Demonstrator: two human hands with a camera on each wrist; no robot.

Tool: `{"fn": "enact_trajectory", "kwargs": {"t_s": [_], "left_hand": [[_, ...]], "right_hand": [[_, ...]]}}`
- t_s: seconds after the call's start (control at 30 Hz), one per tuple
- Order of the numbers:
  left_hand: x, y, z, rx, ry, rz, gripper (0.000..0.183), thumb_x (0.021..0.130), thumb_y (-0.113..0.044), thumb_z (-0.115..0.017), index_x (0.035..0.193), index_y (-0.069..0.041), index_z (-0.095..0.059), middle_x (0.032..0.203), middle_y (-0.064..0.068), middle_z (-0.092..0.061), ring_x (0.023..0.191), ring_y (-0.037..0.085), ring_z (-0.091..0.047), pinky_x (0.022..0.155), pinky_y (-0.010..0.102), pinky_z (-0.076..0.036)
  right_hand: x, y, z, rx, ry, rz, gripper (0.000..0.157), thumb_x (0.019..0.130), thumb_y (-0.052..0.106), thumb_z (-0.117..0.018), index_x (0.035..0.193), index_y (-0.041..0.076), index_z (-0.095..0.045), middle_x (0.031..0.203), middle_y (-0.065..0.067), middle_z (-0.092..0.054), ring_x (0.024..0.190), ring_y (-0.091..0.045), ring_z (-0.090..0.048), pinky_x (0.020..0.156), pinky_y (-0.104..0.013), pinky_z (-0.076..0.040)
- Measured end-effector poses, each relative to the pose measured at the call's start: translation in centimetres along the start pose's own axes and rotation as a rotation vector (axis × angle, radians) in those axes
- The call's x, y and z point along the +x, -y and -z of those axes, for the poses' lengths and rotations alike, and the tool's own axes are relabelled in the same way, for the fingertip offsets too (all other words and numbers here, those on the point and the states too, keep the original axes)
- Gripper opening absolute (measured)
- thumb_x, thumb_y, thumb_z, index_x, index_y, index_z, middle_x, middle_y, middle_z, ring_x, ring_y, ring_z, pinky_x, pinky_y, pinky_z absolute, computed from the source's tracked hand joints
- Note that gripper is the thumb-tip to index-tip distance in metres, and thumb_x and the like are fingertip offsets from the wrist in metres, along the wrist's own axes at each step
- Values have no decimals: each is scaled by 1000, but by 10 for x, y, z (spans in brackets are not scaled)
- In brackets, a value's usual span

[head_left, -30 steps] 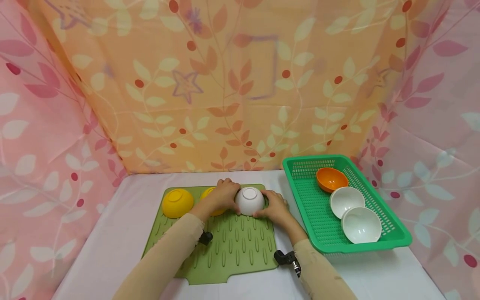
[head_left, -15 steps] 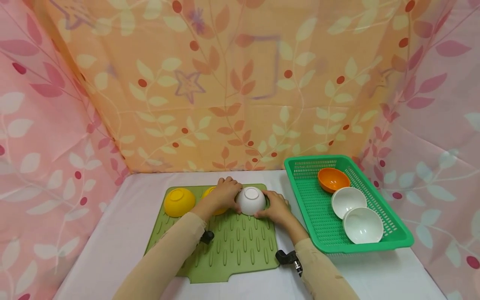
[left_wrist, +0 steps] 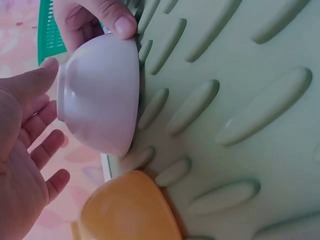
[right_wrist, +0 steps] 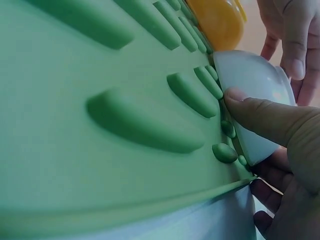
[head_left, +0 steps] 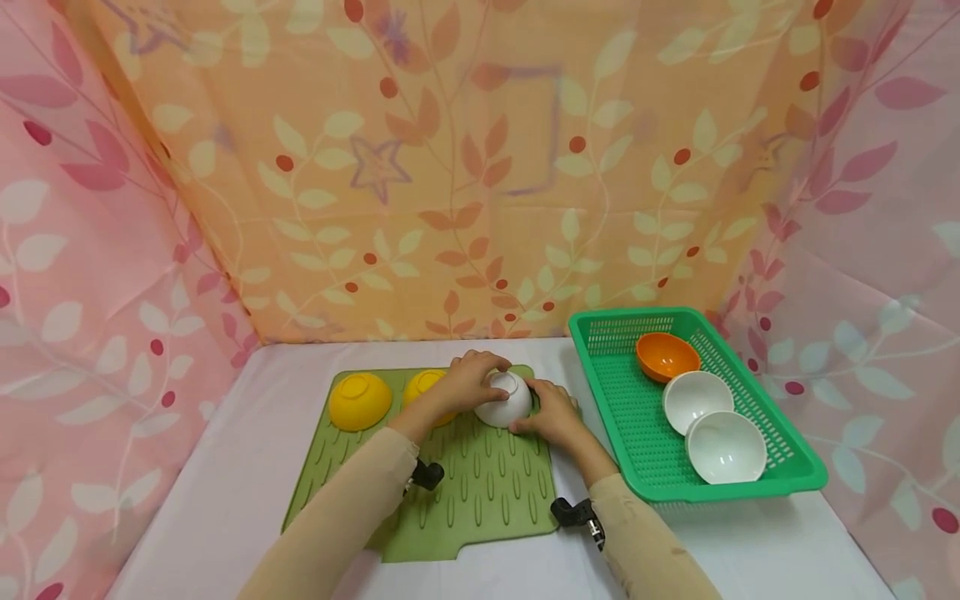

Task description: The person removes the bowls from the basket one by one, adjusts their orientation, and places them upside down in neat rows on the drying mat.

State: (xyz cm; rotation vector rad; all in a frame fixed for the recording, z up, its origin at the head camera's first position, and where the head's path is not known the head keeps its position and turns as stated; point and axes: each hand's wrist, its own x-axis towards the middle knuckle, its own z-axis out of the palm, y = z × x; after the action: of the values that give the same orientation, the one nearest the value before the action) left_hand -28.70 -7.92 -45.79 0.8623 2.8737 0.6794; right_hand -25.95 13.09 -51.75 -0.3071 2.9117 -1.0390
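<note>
A white bowl (head_left: 504, 403) lies upside down at the far right of the green ridged mat (head_left: 480, 508). My right hand (head_left: 557, 417) grips it from the right, with the thumb on its near side by the rim. Over the bowl's left side hovers my left hand (head_left: 467, 385). In the left wrist view its fingers are spread and its thumb is close to the bowl's foot; whether they touch cannot be told. Left of the white bowl, a yellow bowl (head_left: 424, 385) sits upside down, partly behind the left arm. Another upturned yellow bowl (head_left: 360, 402) stands farther left.
A green plastic basket (head_left: 611, 417) stands to the right of the mat. Inside it are an orange bowl (head_left: 667, 357) and two white bowls, one farther back (head_left: 696, 400) and one nearer (head_left: 726, 448). Patterned cloth walls (head_left: 465, 275) enclose the white-covered table (head_left: 247, 433).
My left hand has let go of the white bowl's side and risen slightly up and right, over its foot. My right hand keeps its hold, and the bowl stays put.
</note>
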Motion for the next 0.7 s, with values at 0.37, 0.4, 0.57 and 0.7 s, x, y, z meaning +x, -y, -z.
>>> {"fn": "enact_trajectory", "kwargs": {"t_s": [0.37,0.4,0.57,0.7], "left_hand": [[4,9,-15,-69,-38,64,52,89,-36,-81,136,-21,-66,136,0,-64,123,26,-50,99,51,-36],[4,9,-16,-72,-35,67,53,89,-37,-81,136,-21,-66,136,0,-64,123,26,-50,99,51,-36],[4,13,-19,-64,-44,65,57,87,-39,-82,138,-20,-65,136,-2,-65,123,26,-50,99,52,-35],[2,12,-19,-60,-65,74,57,86,-39,-83,137,-20,-66,135,-3,-66,122,26,-50,98,52,-35]], "right_hand": [[-6,9,-2,-9,-11,-9,91,73,34,-94,149,8,-51,149,-16,-53,133,-41,-47,102,-61,-34],[-8,11,-2,-7,-16,-13,90,74,33,-94,149,7,-51,149,-17,-52,133,-41,-47,102,-61,-34],[-21,27,4,-8,-65,4,87,77,30,-92,148,4,-49,151,-19,-49,134,-44,-46,104,-64,-35],[-44,55,18,12,-62,85,88,82,31,-87,152,1,-43,155,-20,-44,140,-46,-40,110,-67,-32]]}}
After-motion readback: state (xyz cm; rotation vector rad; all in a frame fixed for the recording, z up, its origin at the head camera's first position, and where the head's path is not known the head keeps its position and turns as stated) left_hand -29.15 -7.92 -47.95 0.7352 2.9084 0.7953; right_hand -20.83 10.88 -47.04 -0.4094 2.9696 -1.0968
